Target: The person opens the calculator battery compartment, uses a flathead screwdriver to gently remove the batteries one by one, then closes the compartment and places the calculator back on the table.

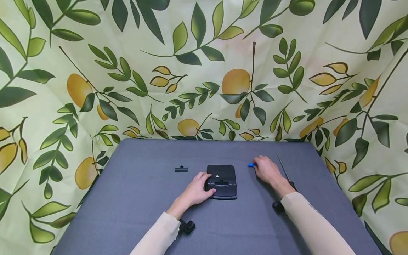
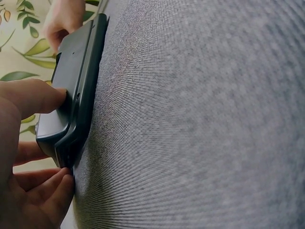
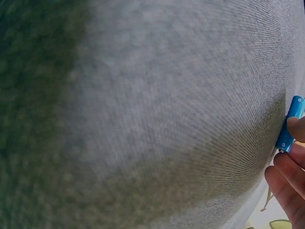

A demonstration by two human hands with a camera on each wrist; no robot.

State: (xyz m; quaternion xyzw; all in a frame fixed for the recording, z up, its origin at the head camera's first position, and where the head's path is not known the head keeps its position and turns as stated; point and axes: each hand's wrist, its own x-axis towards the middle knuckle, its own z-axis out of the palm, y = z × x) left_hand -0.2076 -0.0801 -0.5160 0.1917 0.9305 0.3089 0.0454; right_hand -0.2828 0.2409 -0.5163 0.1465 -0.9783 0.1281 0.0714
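Note:
A black, calculator-like device (image 1: 225, 179) lies face down on the table, with an uncovered battery compartment in its back. My left hand (image 1: 196, 189) grips its left side, thumb (image 2: 50, 98) on the back and fingers at the edge, as the left wrist view shows. To the right of the device, my right hand (image 1: 267, 170) pinches a blue battery (image 3: 284, 139) between thumb and fingers, low over the cloth. One end of that battery (image 1: 250, 165) sticks out to the left of the fingers in the head view.
A small dark battery cover (image 1: 181, 170) with a tab lies left of the device. Beside the right forearm is a screwdriver (image 1: 283, 168), its handle partly hidden by the wrist. Grey cloth (image 1: 143, 177) covers the table, and a leaf-patterned curtain (image 1: 204, 88) surrounds it.

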